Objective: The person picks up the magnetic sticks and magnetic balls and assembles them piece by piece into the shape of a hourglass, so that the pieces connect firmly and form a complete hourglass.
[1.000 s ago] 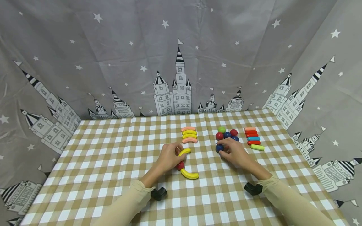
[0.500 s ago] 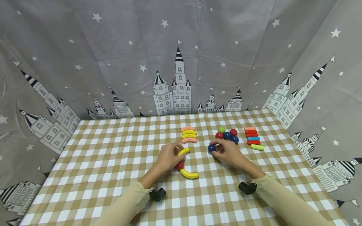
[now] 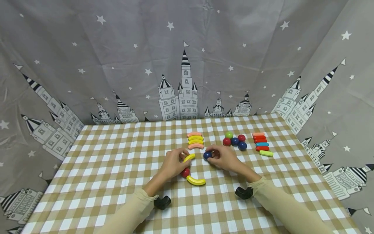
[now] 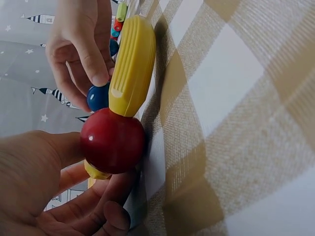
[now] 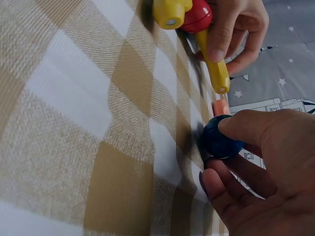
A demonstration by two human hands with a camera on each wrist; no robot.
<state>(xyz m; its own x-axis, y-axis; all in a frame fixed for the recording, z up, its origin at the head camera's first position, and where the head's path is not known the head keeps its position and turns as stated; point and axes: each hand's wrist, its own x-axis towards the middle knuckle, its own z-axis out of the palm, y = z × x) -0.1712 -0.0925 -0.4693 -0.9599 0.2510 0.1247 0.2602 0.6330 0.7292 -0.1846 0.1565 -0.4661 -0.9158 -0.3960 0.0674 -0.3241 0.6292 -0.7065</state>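
My left hand (image 3: 171, 163) pinches a yellow curved piece (image 5: 216, 73) between thumb and fingers. That piece joins a red ball (image 4: 113, 140), whose other side touches a second yellow curved piece (image 3: 195, 181); a silvery disc shows at this one's free end in the right wrist view. To the right, my right hand (image 3: 225, 158) grips a dark blue ball (image 3: 207, 156) with thumb and fingertips, low over the checked cloth. A small gap separates the blue ball from the held curved piece in the head view.
Yellow and pink curved pieces (image 3: 195, 139) lie stacked in a row behind the hands. Red, blue and green balls (image 3: 235, 141) cluster at the back right. Beside them, several straight coloured rods (image 3: 261, 139) form a row. A grey castle-print curtain (image 3: 131, 65) hangs behind the table.
My right hand has carried the blue ball leftward from beside the ball cluster toward my left hand. The left hand and its joined pieces have barely moved.
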